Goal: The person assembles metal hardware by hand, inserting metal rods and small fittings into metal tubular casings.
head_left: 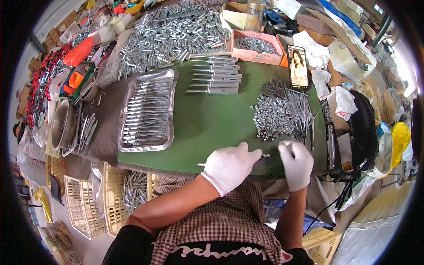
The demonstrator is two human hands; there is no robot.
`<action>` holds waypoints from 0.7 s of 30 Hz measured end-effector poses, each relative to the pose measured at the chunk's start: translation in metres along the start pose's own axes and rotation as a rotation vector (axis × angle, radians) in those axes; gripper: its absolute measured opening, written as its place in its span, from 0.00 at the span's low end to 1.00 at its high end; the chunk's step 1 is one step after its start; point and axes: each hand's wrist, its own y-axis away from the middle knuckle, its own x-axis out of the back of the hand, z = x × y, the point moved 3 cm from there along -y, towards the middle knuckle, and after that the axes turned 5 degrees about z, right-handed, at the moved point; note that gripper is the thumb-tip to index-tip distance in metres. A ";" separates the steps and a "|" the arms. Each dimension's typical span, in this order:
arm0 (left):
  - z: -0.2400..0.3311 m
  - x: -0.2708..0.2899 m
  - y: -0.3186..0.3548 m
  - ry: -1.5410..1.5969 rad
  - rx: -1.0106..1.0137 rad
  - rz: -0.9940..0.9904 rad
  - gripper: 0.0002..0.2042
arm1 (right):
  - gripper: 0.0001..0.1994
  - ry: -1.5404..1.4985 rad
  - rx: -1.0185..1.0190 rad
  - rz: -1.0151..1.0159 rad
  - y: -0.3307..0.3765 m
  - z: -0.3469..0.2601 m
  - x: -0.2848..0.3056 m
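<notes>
White-gloved left hand [229,168] grips a long bolt [265,156] at the near edge of the green mat [207,123]; right hand [296,163] w/ fingers pinched at the bolt's right tip. Nut pile [271,117] just beyond; steel tray [148,110] of bolts far left.

A phone [298,67] stands beyond a metal tray [170,88] of bolts.

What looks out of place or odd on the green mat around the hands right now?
One thing stands out: a smartphone with its screen lit lies on the green mat, among metal parts, just above the heap of small metal pieces. The bolts in the steel tray lie in neat rows. Both gloved hands, left and right, hold a thin bolt near the mat's front edge.
</notes>
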 end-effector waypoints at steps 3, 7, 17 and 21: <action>0.000 0.001 -0.001 0.021 0.008 -0.026 0.09 | 0.05 0.110 0.003 0.091 -0.021 0.016 -0.004; 0.000 -0.001 -0.001 0.004 0.014 -0.057 0.08 | 0.06 0.180 0.042 0.149 -0.034 0.012 -0.012; -0.004 0.000 -0.003 0.031 -0.004 -0.008 0.08 | 0.05 0.194 0.114 0.008 -0.016 0.003 -0.008; -0.004 0.000 -0.004 0.036 0.000 -0.022 0.08 | 0.05 -0.063 0.096 -0.123 0.003 -0.007 -0.001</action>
